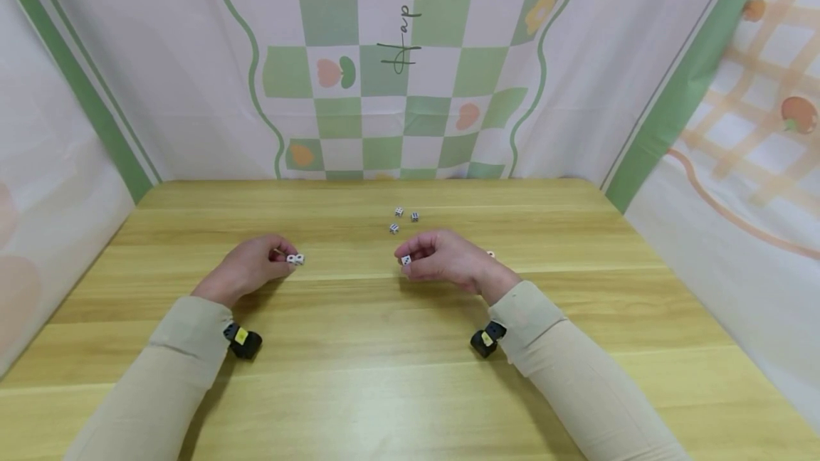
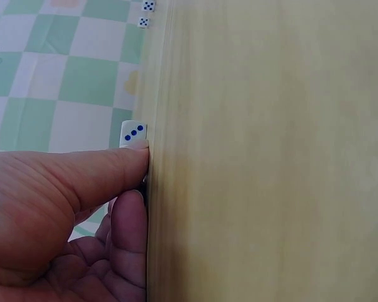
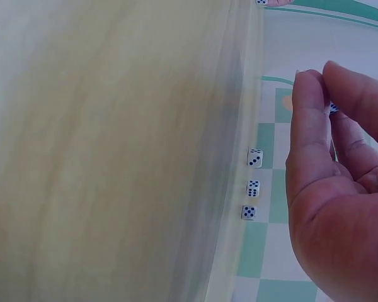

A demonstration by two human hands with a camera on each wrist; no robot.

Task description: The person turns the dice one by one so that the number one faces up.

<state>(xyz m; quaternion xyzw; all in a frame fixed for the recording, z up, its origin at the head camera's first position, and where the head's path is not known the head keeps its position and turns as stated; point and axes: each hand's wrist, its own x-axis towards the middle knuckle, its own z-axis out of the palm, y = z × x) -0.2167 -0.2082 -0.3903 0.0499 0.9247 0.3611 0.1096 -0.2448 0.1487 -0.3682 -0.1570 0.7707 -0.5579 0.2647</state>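
My left hand (image 1: 253, 267) is low at the left of the table, thumb and fingertips gripping a small white die (image 1: 291, 259). A second die (image 1: 300, 260) sits right beside it, past the fingertips. In the left wrist view a die face with three blue pips (image 2: 134, 132) shows beyond the thumb. Right of centre, my right hand (image 1: 445, 260) pinches another white die (image 1: 406, 260) between thumb and fingers. Fingers mostly hide that die (image 3: 333, 108) in the right wrist view. Just beyond the right hand lie three loose dice, one of them nearest (image 1: 393, 228).
Two farther dice of that group, one left (image 1: 399, 212) and one right (image 1: 415, 217), lie toward the back edge. Another die (image 1: 490, 255) peeks out behind the right wrist. The wooden table (image 1: 359, 368) meets a checked cloth backdrop (image 1: 384, 112).
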